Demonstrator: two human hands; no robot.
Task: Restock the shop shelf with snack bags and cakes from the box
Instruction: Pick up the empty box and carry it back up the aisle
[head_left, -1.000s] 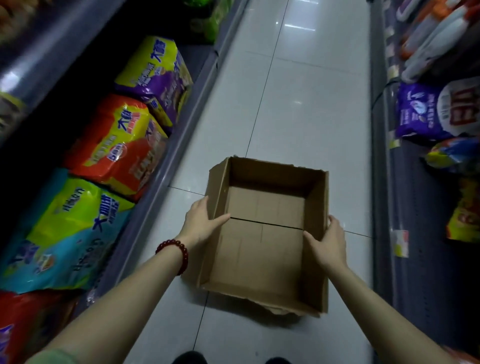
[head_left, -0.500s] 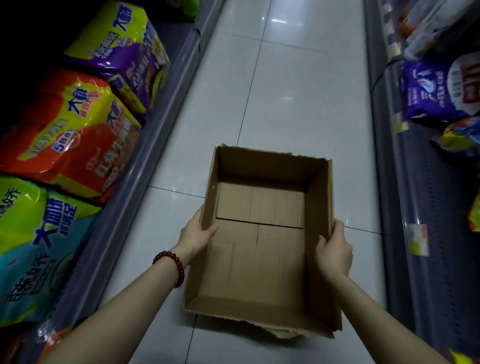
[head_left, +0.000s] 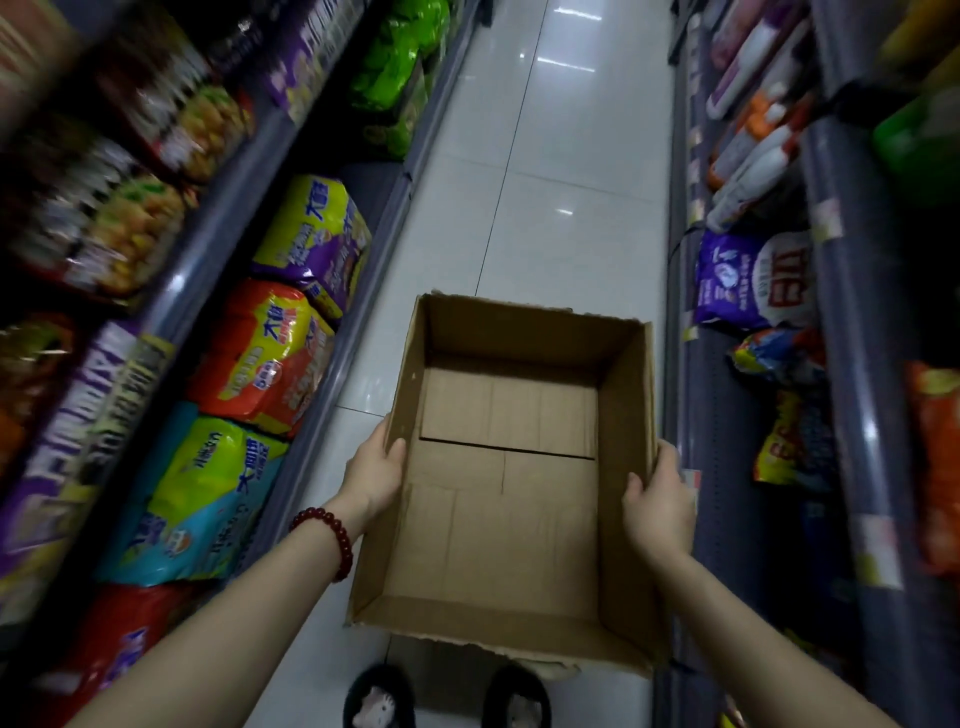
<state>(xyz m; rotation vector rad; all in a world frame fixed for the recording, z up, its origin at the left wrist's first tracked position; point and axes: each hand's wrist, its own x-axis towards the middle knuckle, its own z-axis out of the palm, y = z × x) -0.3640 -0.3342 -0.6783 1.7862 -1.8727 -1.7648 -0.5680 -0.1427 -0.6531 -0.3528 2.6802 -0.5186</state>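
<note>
An open brown cardboard box (head_left: 509, 525) with nothing inside hangs above the aisle floor, held between both hands. My left hand (head_left: 375, 473), with a red bead bracelet on its wrist, grips the box's left wall. My right hand (head_left: 658, 499) grips the right wall. On the bottom left shelf (head_left: 332, 374) lie large snack bags: a yellow and purple one (head_left: 317, 234), an orange one (head_left: 265, 353), a green and blue one (head_left: 202, 499) and a red one (head_left: 119, 644).
White tiled floor (head_left: 550, 171) runs ahead between two shelf units. Upper left shelves carry blurred snack packs and green bags (head_left: 395, 57). The right shelf (head_left: 852, 395) has bottles (head_left: 753, 156), a purple bag (head_left: 727, 280) and other packs. Two dark slippers (head_left: 447, 699) show below the box.
The box has come up from the floor toward me, still gripped by both hands. The view has lifted, so upper shelves and my slippers now show.
</note>
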